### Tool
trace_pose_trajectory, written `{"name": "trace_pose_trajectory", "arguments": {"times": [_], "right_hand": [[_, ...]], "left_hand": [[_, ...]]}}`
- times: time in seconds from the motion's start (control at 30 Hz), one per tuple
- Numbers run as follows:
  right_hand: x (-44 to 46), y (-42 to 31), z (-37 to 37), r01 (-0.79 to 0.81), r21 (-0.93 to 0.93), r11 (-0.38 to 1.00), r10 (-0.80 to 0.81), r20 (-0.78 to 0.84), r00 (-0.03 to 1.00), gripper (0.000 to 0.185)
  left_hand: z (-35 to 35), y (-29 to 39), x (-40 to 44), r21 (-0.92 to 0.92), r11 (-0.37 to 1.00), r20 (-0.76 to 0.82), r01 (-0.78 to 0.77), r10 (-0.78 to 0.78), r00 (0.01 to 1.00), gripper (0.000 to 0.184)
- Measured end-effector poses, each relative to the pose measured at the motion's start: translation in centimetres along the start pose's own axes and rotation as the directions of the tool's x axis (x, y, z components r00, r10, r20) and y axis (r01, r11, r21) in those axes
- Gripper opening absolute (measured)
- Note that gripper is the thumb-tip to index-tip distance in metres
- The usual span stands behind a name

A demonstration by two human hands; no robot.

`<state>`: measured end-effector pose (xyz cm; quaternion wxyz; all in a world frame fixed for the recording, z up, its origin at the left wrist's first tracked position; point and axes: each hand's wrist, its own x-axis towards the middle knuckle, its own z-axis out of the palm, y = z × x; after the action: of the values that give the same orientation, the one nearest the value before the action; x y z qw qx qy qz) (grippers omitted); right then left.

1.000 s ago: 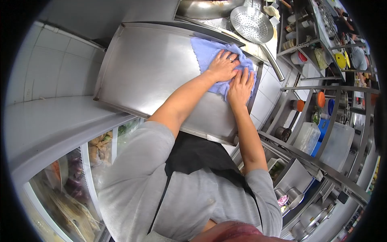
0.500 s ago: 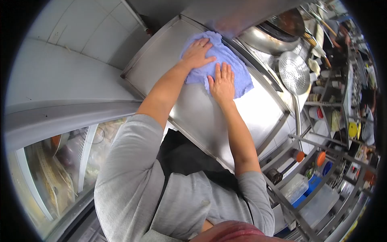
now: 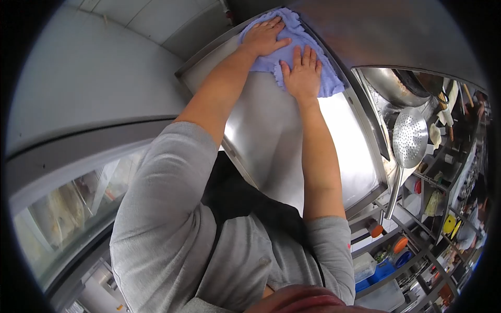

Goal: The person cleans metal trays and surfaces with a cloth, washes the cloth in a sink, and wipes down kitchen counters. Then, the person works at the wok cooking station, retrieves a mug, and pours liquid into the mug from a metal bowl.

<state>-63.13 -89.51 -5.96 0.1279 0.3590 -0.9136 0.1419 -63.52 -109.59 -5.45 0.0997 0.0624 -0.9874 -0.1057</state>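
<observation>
A rumpled lavender-blue cloth (image 3: 326, 65) lies spread over the far end of a stainless steel worktop (image 3: 266, 120) with a raised rim. My left hand (image 3: 263, 37) rests flat on the cloth's left part, fingers stretched out toward the back corner. On its right part, my right hand (image 3: 302, 75) presses down with the palm flat and the fingers pointing away from me. Both hands are open, and neither grips the cloth.
Right of the worktop are a perforated skimmer (image 3: 410, 136) with a long handle and a large metal pan (image 3: 394, 86). Lower right, shelves hold a blue container (image 3: 382, 271). A tiled wall (image 3: 104, 68) and a glass-fronted cabinet (image 3: 73, 203) stand at left.
Both hands and the cloth have slid farther away across the worktop, toward its back edge. My arms reach out farther, and the head view has turned slightly.
</observation>
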Motion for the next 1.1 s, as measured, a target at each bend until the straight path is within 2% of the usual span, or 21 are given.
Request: {"name": "trace_pose_trajectory", "arguments": {"times": [0.17,0.27,0.37,0.43,0.5,0.57,0.6,0.73,0.8,0.93,1.0,1.1], "right_hand": [[-1.4,-0.5,-0.4,0.149,0.039,0.988,-0.151,0.079,0.985,0.061],[-3.1,-2.3,-0.7,0.235,0.066,0.970,-0.241,0.110,0.964,0.057],[-5.4,-5.6,-0.6,0.285,0.132,0.949,-0.300,0.116,0.947,0.055],[-7.2,-7.6,-1.3,0.324,0.172,0.930,-0.347,0.128,0.929,0.054],[-9.2,-9.3,-2.2,0.333,0.196,0.922,-0.361,0.132,0.923,0.054],[-11.4,-9.4,-3.3,0.326,0.208,0.922,-0.357,0.135,0.924,0.053],[-12.5,-8.7,-3.9,0.309,0.217,0.926,-0.343,0.140,0.929,0.054],[-18.7,-6.1,-7.9,0.222,0.289,0.931,-0.279,0.175,0.944,0.057],[-22.2,-4.4,-9.9,0.152,0.300,0.942,-0.216,0.192,0.957,0.059],[-29.4,-0.1,-14.5,-0.008,0.246,0.969,-0.056,0.253,0.966,0.061],[-32.4,1.4,-17.3,-0.096,0.208,0.973,0.025,0.319,0.947,0.059],[-35.7,3.0,-20.0,-0.250,0.127,0.960,0.160,0.487,0.859,0.059]], "left_hand": [[-0.2,-0.7,-6.4,-0.043,0.981,-0.096,0.191,-0.195,0.976,0.073],[-2.2,0.1,-11.0,-0.022,0.919,-0.084,0.393,-0.393,0.916,0.075],[-2.9,1.0,-15.1,0.009,0.788,-0.140,0.616,-0.609,0.781,0.081],[-3.2,1.6,-17.7,0.016,0.656,-0.194,0.755,-0.739,0.646,0.084],[-2.6,1.2,-19.6,0.058,0.612,-0.232,0.789,-0.760,0.607,0.085],[-2.0,1.2,-20.1,0.083,0.629,-0.176,0.773,-0.754,0.632,0.086],[-2.7,2.6,-20.3,0.088,0.601,-0.092,0.794,-0.789,0.607,0.086],[-2.2,7.1,-22.1,0.163,0.732,0.057,0.662,-0.676,0.734,0.087],[-1.9,10.3,-24.1,0.151,0.847,0.125,0.509,-0.527,0.840,0.087],[-1.0,18.9,-27.3,0.124,0.981,0.210,0.150,-0.174,0.962,0.082],[-0.1,22.9,-28.8,0.104,0.992,0.221,-0.073,0.048,0.974,0.078],[-1.9,28.2,-29.3,-0.104,0.958,0.305,-0.268,0.288,0.908,0.071]]}}
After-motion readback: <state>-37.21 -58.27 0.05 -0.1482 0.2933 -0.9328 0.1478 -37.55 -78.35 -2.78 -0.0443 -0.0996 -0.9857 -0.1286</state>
